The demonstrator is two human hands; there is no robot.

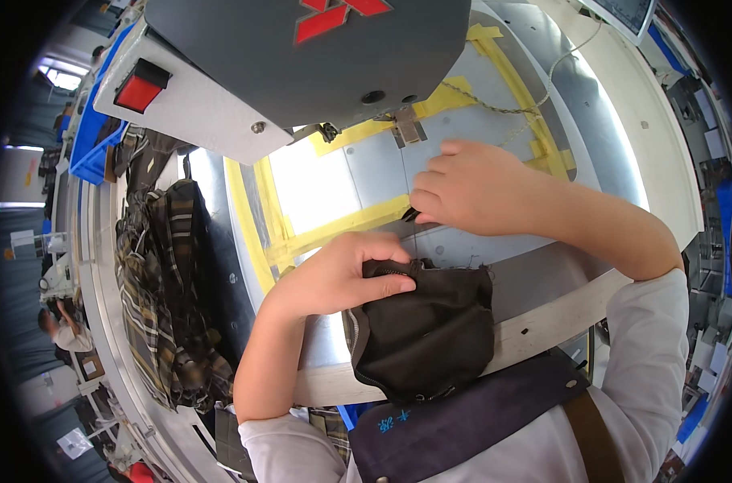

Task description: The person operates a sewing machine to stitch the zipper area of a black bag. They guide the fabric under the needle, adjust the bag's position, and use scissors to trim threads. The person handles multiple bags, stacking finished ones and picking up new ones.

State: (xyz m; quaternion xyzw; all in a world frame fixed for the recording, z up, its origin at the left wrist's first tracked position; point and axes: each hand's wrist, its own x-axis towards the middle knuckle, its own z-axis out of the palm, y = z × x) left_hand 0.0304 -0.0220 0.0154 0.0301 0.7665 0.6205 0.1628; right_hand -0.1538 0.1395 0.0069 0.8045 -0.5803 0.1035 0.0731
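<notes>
My left hand (pixel 346 274) pinches the top edge of a dark brown fabric piece (pixel 430 322) between thumb and fingers. A zipper (pixel 355 332) runs down the left side of this piece, and its upper right edge looks frayed. The cloth hangs over the front edge of the machine table. Above and to the right, my right hand (pixel 471 189) is closed, with a small dark pointed thing (pixel 410 214) poking out below its fingers; what it is I cannot make out. A thin dark strand seems to run between that thing and the cloth's top edge.
An industrial sewing machine head (pixel 318 56) with a red switch (pixel 141 86) looms above my hands. Its metal bed carries yellow tape (pixel 342 224). Plaid garments (pixel 169 306) are heaped on the left, near a blue bin (pixel 99 153). Another person (pixel 72 332) works far left.
</notes>
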